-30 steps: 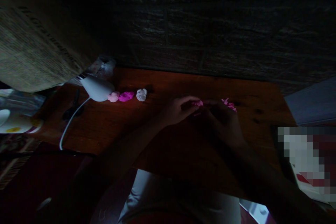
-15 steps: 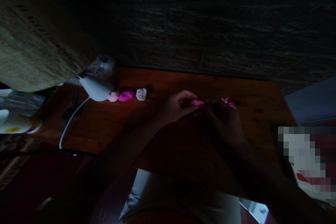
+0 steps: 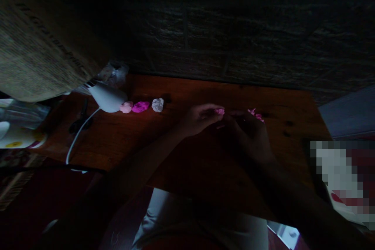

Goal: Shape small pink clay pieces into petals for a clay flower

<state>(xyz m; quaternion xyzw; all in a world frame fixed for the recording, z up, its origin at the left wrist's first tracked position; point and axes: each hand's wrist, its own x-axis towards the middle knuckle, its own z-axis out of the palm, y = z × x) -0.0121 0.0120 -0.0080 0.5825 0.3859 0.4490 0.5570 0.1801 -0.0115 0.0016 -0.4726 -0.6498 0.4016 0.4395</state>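
Observation:
My left hand (image 3: 202,119) is closed in a pinch on a small lump of pink modelling clay (image 3: 219,111) above the wooden table. Close by on the right, my right hand (image 3: 249,131) has its fingertips curled in towards that lump; whatever they pinch is lost in the dark. A thin pink strip (image 3: 220,127) lies below the fingertips. Behind the right hand's knuckles, small crinkled pink clay pieces (image 3: 258,116) rest on the table. Further left sit a pale pink clay lump (image 3: 126,107), a magenta lump (image 3: 141,106) and a white lump (image 3: 158,104).
A white device with a cable (image 3: 108,97) touches the pale pink lump on the wooden table (image 3: 181,86). Dark scissors (image 3: 80,125) lie left of its cable. A printed paper shade (image 3: 43,47) hangs at upper left. A brick wall (image 3: 219,27) runs behind the table.
The pink clay in my left hand has turned and shifted slightly upward, and less of it shows between the fingers. My right fingertips have moved a little.

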